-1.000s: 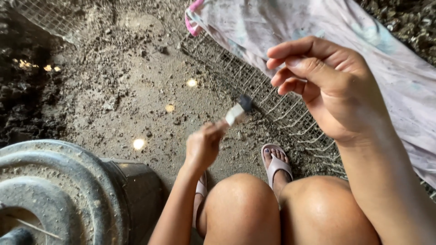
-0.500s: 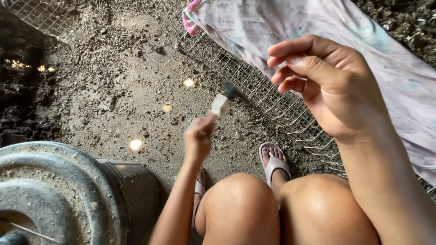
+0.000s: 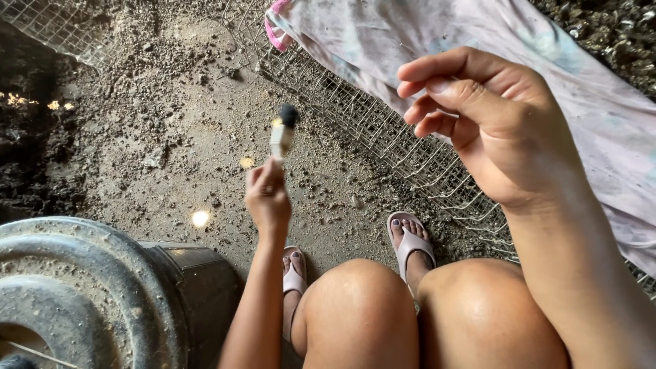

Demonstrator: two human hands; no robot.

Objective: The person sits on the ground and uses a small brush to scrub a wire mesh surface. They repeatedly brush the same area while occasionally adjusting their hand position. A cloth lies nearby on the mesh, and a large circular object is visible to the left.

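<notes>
My left hand (image 3: 268,198) is low in the middle of the view, fingers closed around the pale handle of a small hammer (image 3: 282,131) whose dark head points up and away. My right hand (image 3: 486,119) is raised close to the camera at the upper right, thumb and forefinger pinched together; whether something small sits between them I cannot tell. Under and beyond both hands lies a sheet of wire mesh (image 3: 383,130) on the dirt ground. My bare knees and feet in pale sandals (image 3: 408,239) are at the bottom.
A pale stained cloth (image 3: 492,41) with a pink edge covers the mesh at the upper right. A dusty round metal container (image 3: 89,294) stands at the lower left. More wire mesh (image 3: 55,24) lies at the top left. Dark clumpy soil borders the left side.
My left hand has swung the hammer from the right, near the mesh, up and leftward so its head now points away. My right hand has stayed raised and pinched.
</notes>
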